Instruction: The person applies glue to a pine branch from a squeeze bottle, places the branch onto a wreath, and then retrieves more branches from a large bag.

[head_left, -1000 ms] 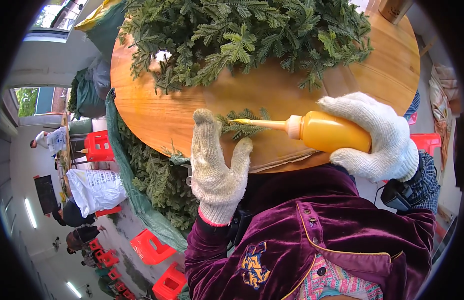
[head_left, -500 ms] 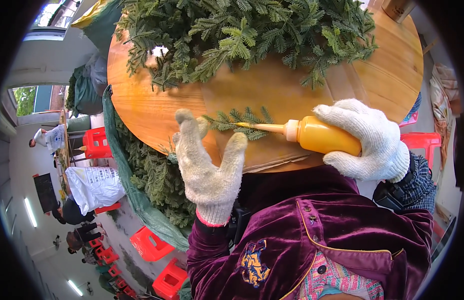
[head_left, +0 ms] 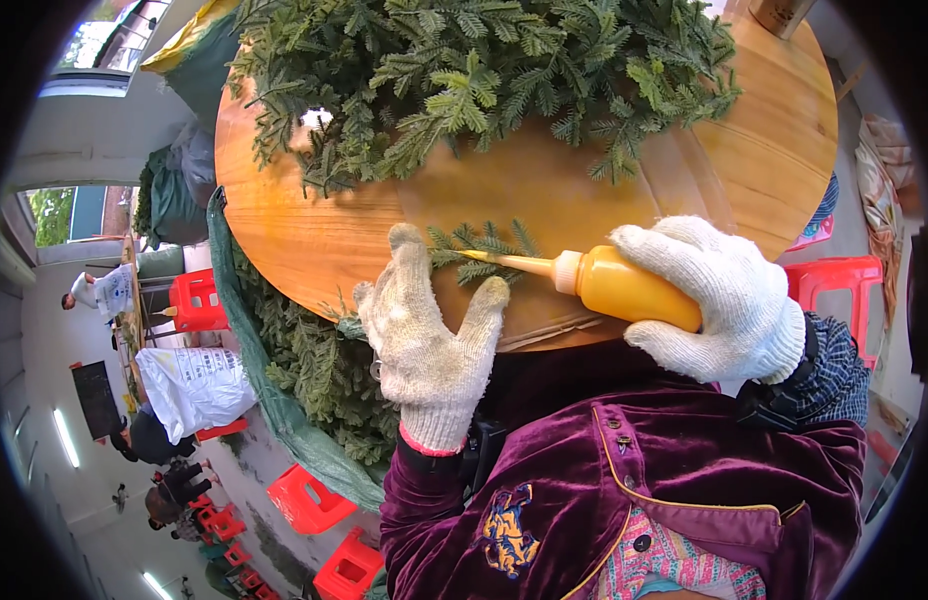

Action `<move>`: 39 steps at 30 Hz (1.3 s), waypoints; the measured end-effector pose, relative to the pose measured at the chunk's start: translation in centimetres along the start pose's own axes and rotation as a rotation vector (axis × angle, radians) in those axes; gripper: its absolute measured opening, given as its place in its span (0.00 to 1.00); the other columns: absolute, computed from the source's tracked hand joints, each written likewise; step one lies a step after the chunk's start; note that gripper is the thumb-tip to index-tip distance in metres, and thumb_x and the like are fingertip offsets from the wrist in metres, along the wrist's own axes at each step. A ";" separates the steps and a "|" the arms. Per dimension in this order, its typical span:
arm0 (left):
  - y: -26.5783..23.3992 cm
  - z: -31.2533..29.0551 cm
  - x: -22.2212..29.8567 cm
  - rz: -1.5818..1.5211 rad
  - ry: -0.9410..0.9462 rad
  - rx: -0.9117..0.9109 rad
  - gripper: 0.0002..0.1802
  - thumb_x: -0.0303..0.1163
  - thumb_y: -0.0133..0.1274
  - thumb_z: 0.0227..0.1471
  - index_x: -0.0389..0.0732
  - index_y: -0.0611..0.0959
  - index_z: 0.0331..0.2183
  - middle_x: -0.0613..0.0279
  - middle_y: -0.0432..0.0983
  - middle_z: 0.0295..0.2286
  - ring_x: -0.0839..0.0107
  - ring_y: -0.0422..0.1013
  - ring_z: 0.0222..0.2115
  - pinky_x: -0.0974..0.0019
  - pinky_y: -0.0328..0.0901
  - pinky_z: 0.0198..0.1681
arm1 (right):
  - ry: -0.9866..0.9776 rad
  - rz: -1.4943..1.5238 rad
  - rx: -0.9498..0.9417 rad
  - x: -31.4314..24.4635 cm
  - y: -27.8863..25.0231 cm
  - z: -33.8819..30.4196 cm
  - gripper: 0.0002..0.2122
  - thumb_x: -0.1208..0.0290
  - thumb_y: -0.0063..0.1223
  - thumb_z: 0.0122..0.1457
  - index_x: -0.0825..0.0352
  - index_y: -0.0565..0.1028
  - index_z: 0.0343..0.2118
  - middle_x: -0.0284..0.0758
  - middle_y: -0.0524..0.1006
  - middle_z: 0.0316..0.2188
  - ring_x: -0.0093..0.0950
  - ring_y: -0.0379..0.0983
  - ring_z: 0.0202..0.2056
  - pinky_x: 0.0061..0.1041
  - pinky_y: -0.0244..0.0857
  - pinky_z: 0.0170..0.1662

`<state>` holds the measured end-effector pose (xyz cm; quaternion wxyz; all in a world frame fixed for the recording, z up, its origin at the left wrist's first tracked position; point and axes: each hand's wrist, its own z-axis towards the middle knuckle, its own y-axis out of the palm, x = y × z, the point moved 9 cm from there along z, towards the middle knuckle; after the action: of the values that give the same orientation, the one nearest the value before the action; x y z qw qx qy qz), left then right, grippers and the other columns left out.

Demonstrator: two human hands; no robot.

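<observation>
My right hand (head_left: 719,295), in a white knit glove, is wrapped round a squeeze bottle (head_left: 634,287) of orange-yellow liquid. The bottle lies nearly level, its long nozzle (head_left: 514,262) pointing left. Behind the nozzle rests a small green fir sprig (head_left: 479,245) on a brown sheet (head_left: 574,220). My left hand (head_left: 424,345), in a stained knit glove, is just left of the nozzle tip. Its thumb and forefinger are spread with nothing seen between them; the other fingers are partly curled. Whether it touches the sprig I cannot tell.
A big heap of fir branches (head_left: 504,75) covers the far side of the round wooden table (head_left: 294,230). More branches (head_left: 334,380) fill a green sack (head_left: 284,430) at my left. Red stools (head_left: 309,497) stand on the floor, with one red stool (head_left: 839,290) at right. People sit farther off.
The bottle and my right hand have shifted slightly left and down in the picture. My left hand has turned, and its fingers have curled a little. The whole view has shifted slightly.
</observation>
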<state>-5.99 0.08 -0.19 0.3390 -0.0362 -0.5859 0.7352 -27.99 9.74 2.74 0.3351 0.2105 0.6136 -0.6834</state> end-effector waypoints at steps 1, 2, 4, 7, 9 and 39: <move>-0.1 0.0 0.1 0.007 0.008 0.019 0.48 0.41 0.70 0.47 0.32 0.67 0.63 0.46 0.75 0.52 0.50 0.71 0.52 0.37 0.54 0.63 | -0.001 0.008 0.003 -0.1 0.1 0.0 0.33 0.66 0.71 0.47 0.68 0.73 0.58 0.49 0.77 0.45 0.48 0.78 0.44 0.38 0.72 0.49; 0.0 0.1 0.1 0.003 0.011 0.016 0.48 0.41 0.70 0.47 0.32 0.67 0.63 0.46 0.75 0.52 0.50 0.71 0.52 0.37 0.54 0.63 | 0.005 0.006 0.004 0.0 0.1 0.0 0.33 0.66 0.71 0.47 0.68 0.73 0.58 0.49 0.77 0.45 0.48 0.78 0.44 0.38 0.72 0.49; 0.0 0.2 -0.9 -0.111 -0.047 0.042 0.46 0.40 0.69 0.48 0.33 0.68 0.63 0.48 0.77 0.49 0.50 0.73 0.50 0.37 0.54 0.63 | -0.021 -0.027 -0.019 -0.2 0.4 0.1 0.33 0.66 0.71 0.47 0.68 0.73 0.58 0.49 0.77 0.45 0.48 0.78 0.44 0.38 0.73 0.48; -0.1 0.8 -1.1 -0.146 -0.096 0.040 0.44 0.40 0.68 0.49 0.34 0.69 0.63 0.49 0.79 0.46 0.51 0.74 0.47 0.37 0.55 0.63 | -0.038 -0.044 -0.024 -0.2 0.7 -0.1 0.33 0.66 0.71 0.47 0.68 0.72 0.58 0.49 0.77 0.45 0.47 0.78 0.43 0.38 0.74 0.47; 0.0 1.3 -1.0 -0.109 -0.126 0.010 0.43 0.40 0.67 0.50 0.34 0.70 0.62 0.49 0.80 0.44 0.52 0.75 0.45 0.37 0.55 0.63 | -0.041 -0.053 -0.005 -0.1 0.6 -0.2 0.34 0.66 0.71 0.47 0.68 0.73 0.58 0.49 0.77 0.45 0.47 0.79 0.43 0.38 0.74 0.46; 1.0 1.8 -0.6 0.071 -0.002 -0.105 0.43 0.45 0.66 0.50 0.31 0.71 0.61 0.46 0.79 0.45 0.49 0.74 0.48 0.36 0.52 0.65 | 0.023 -0.249 -0.086 -2.3 -0.2 1.9 0.33 0.72 0.69 0.43 0.64 0.74 0.57 0.42 0.77 0.37 0.41 0.79 0.33 0.35 0.74 0.34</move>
<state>-6.78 -1.82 -0.72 0.3096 -0.0739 -0.6225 0.7150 -26.33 8.35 4.85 0.2495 0.1258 0.6675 -0.6902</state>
